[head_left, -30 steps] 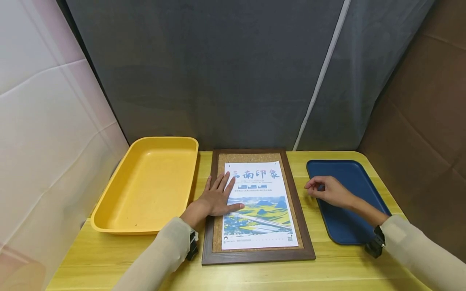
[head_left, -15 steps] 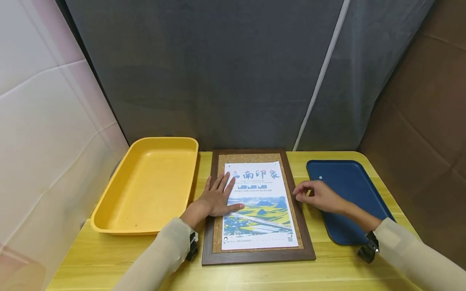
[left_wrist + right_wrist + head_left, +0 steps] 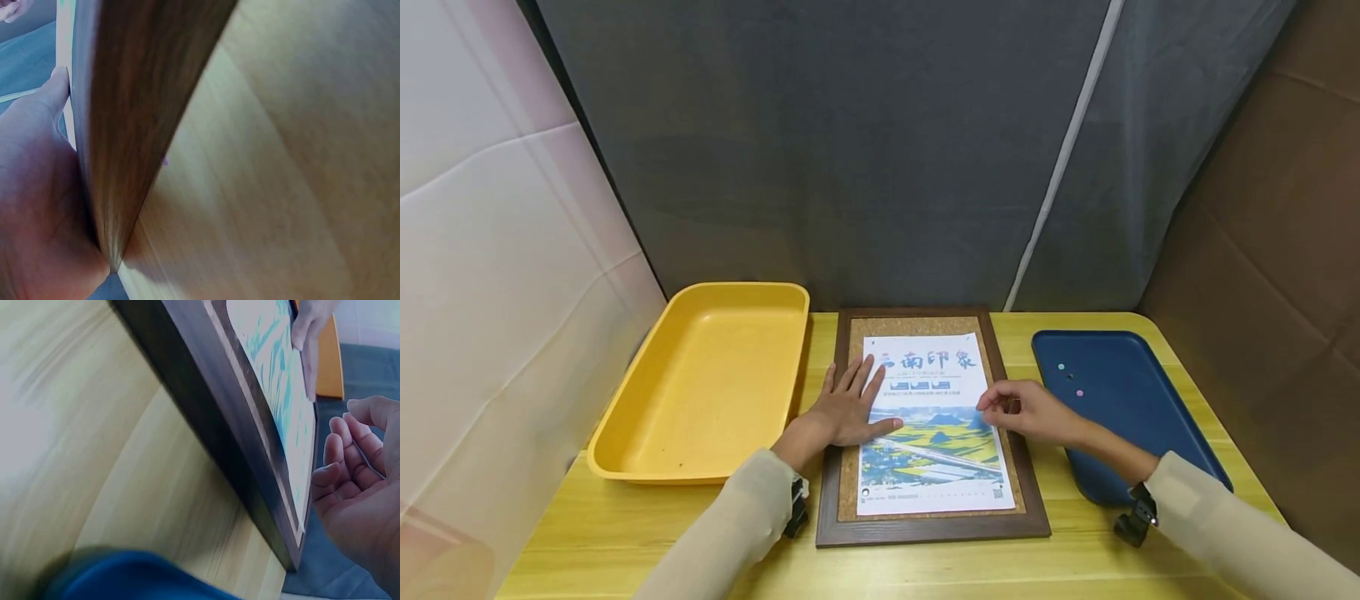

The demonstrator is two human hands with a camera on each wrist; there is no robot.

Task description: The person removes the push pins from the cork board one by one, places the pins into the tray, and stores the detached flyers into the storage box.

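Observation:
A printed poster (image 3: 925,467) with a landscape picture lies on a cork board (image 3: 842,492) in a dark brown frame. My left hand (image 3: 841,417) is spread flat on the poster's left side, fingers straight; in the left wrist view it lies against the frame edge (image 3: 144,94). My right hand (image 3: 1036,412) hovers by the poster's right edge. Its fingers are curled, thumb and index fingertips (image 3: 359,415) close together, as on something tiny that stays hidden. Small dark specks mark the poster's top corners. Several small coloured dots (image 3: 1079,392) lie in the blue tray.
Left of the board stands a large yellow tray (image 3: 700,477) with a tiny dark speck in it. The blue tray (image 3: 1150,433) is to the right, under my right forearm. A grey curtain (image 3: 820,167) rises behind the wooden table (image 3: 775,575).
My right hand has moved left from the blue tray, across the frame, to the poster's right edge. The tray's coloured dots have come into view. My left hand stays in place.

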